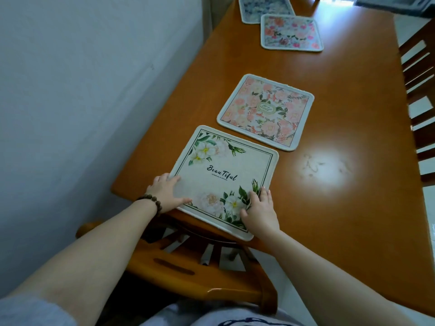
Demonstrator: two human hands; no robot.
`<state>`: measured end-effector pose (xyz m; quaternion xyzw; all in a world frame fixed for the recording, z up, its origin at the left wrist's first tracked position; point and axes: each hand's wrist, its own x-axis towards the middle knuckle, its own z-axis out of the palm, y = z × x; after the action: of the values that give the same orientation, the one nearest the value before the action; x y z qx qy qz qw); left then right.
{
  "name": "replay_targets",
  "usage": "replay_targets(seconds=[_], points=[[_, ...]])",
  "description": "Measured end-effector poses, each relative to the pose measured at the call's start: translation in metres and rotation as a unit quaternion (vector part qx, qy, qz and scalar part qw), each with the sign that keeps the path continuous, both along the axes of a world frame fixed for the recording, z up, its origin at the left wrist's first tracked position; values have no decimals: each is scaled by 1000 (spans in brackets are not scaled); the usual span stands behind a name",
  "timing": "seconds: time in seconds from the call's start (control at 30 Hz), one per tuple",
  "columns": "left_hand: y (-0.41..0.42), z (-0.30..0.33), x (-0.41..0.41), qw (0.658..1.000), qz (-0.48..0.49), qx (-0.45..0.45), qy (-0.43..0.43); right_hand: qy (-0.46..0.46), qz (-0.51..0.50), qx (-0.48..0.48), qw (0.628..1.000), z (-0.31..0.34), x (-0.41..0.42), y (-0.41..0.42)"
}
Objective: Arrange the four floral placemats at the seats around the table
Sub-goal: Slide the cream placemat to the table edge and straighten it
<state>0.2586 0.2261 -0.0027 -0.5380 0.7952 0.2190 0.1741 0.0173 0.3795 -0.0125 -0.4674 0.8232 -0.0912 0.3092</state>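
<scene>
**Placemats on table: nearest mat under both hands**

Four floral placemats are seen on the wooden table (pixel 329 208), laid in a rough line along the side next to the wall (pixel 82 90).

The cream placemat (pixel 226 177), printed "Beautiful" with white flowers at two corners, is lying flat at the near end of the table. Its near edge is slightly overhanging the table edge above a wooden chair (pixel 188 267).

The left hand (pixel 167 192) is laid flat on the near left part of this mat, fingers extended and together, thumb spread along the mat's edge. A dark beaded bracelet (pixel 148 203) is worn at that wrist.

The right hand (pixel 259 211) is placed on the near right corner, fingers straight and resting on the printed surface. Nothing is pinched by either hand.

The peach placemat (pixel 266 111) is lying just beyond the cream one, close but not touching it.

The pink-flowered placemat (pixel 292 32) is set well apart toward the far end. The blue placemat (pixel 266 9) is just behind it and appears to be partly overlapped by it at one corner.

Slatted chair backs (pixel 421 95) are visible along the right side of the table.
</scene>
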Motion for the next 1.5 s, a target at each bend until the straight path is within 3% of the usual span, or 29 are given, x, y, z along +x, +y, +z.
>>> replay_targets(seconds=[0.2, 0.4, 0.57, 0.93, 1.07, 1.33, 1.5], points=[[1, -6, 16, 998, 42, -52, -11, 38, -38, 2, 999, 3, -1, 9], [-6, -12, 33, 999, 44, -4, -8, 26, -47, 49, 997, -6, 3, 18], [-15, -15, 32, 999, -27, 30, -7, 20, -49, 63, 997, -8, 13, 21], [-58, -17, 28, 980, -195, 38, 9, 1, -190, 36, 981, -16, 42, -13], [-57, -21, 41, 975, -218, 31, 4, -15, -185, 41, 982, -13, 49, -31], [-64, -24, 62, 988, -153, 11, 27, 15, -184, 31, 982, -4, 45, -40], [-59, -27, 61, 982, -187, 13, 31, 10, -140, 61, 988, -10, 59, -27]])
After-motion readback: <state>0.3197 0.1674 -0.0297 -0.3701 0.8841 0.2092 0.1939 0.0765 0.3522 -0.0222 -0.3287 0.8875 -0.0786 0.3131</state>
